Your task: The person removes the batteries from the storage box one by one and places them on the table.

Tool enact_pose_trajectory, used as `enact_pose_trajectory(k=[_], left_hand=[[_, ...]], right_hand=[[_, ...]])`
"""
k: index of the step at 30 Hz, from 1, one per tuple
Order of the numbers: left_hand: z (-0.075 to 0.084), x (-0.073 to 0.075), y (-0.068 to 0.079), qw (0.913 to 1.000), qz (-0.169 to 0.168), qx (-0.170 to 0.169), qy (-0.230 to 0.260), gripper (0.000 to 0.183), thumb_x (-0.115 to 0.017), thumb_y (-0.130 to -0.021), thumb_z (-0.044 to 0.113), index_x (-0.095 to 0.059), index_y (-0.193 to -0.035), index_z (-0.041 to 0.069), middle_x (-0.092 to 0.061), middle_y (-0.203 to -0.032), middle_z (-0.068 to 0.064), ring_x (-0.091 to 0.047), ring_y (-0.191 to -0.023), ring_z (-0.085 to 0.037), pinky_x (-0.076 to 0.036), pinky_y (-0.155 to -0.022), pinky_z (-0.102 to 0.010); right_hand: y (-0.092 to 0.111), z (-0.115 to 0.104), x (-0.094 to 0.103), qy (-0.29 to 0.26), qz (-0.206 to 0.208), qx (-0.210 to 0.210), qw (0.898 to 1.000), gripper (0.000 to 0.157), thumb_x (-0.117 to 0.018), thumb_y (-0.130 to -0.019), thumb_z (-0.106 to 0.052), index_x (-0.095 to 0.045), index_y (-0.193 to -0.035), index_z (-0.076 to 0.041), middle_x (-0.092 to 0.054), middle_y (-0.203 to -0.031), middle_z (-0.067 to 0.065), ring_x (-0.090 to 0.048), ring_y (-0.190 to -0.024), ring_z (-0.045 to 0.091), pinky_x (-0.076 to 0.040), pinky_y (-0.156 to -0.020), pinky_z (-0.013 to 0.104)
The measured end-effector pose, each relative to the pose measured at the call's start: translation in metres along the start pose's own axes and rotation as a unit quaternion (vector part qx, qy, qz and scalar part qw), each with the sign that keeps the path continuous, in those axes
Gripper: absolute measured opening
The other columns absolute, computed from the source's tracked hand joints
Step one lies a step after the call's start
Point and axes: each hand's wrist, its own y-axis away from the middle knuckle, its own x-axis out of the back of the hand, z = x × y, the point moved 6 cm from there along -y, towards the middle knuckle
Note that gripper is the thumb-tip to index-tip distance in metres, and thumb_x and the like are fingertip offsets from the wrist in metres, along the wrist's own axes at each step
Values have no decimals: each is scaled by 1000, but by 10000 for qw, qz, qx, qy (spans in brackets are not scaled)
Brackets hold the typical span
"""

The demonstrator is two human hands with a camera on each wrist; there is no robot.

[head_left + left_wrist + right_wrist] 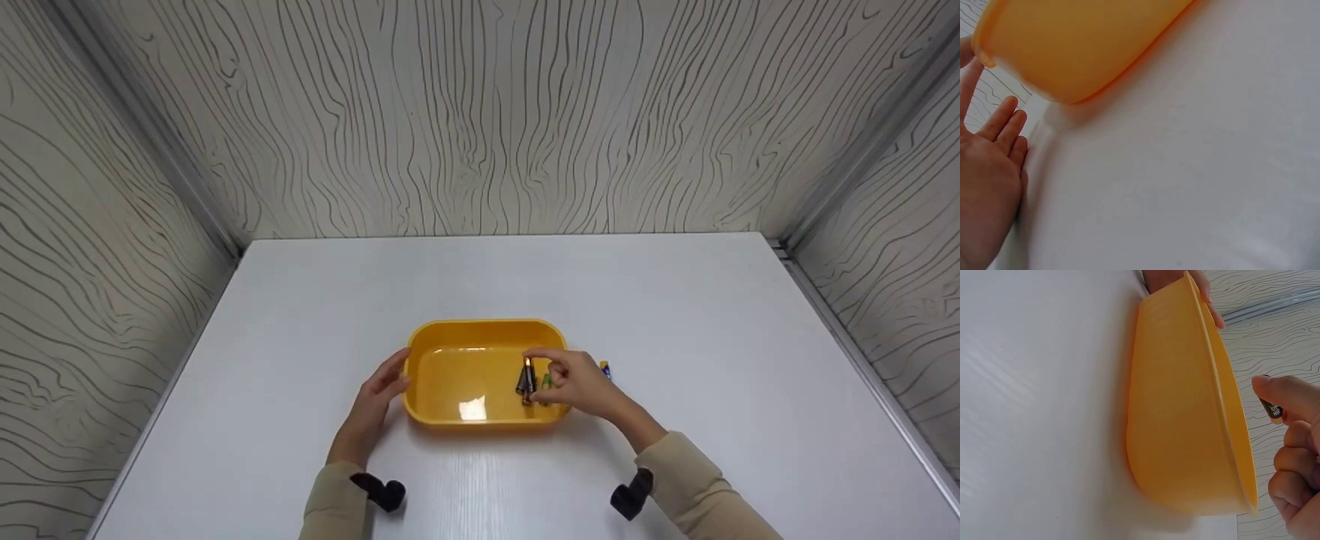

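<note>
- Pale walls (457, 112) with dark wavy grain lines stand on three sides of my white table (465, 285).
- Over the right-hand part of the tray I hold a black battery (529, 377), clear of the rim in my right wrist view.
- My right hand (581, 382) has it clamped between thumb and forefinger, one at each end; the other fingers are curled in toward my palm.
- Just behind it, a dark battery (520, 382) lies in the tray, partly hidden, and beside that a green battery (547, 381), half covered by my fingers.
- Around these is the yellow tray (450, 424), sitting on the table before me.
- My left hand (373, 401) is at its left end, thumb and forefinger touching the rim, the other fingers apart and nearly straight.
- Outside the tray, just to its right, a blue-and-yellow battery (605, 369) shows past my right hand.
- Beige sleeves (334, 499) cover my arms, with a black gadget (632, 493) at each cuff.
</note>
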Motion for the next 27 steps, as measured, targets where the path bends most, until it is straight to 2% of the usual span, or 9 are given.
enact_pose_trajectory(k=[8,15,27], left_hand=[[2,0,0,9998,-175,-98,-31,52,-62,-95,27,-47,-145,21,-37,-157,-3,-19,-150,-28,-9,-122,-56],[1,0,1,9997,-228,-116,24,55,-63,-94,27,-46,-146,21,-41,-154,-6,-29,-146,-26,-13,-121,-55],[0,1,0,9998,-180,-93,-87,54,-63,-94,31,-48,-145,23,-38,-156,-2,-22,-150,-27,-10,-121,-56]], right_hand=[[12,3,12,15,71,-154,9999,58,-81,-78,-18,-60,-131,-5,-35,-61,-6,-31,-55,2,-28,-52,16],[21,7,21,49,130,7,9999,57,-81,-78,-16,-60,-130,-3,-34,-59,-8,-30,-54,0,-31,-54,16],[35,20,35,110,243,-126,9996,57,-80,-79,-12,-58,-130,1,-34,-58,-8,-30,-53,0,-31,-53,16]])
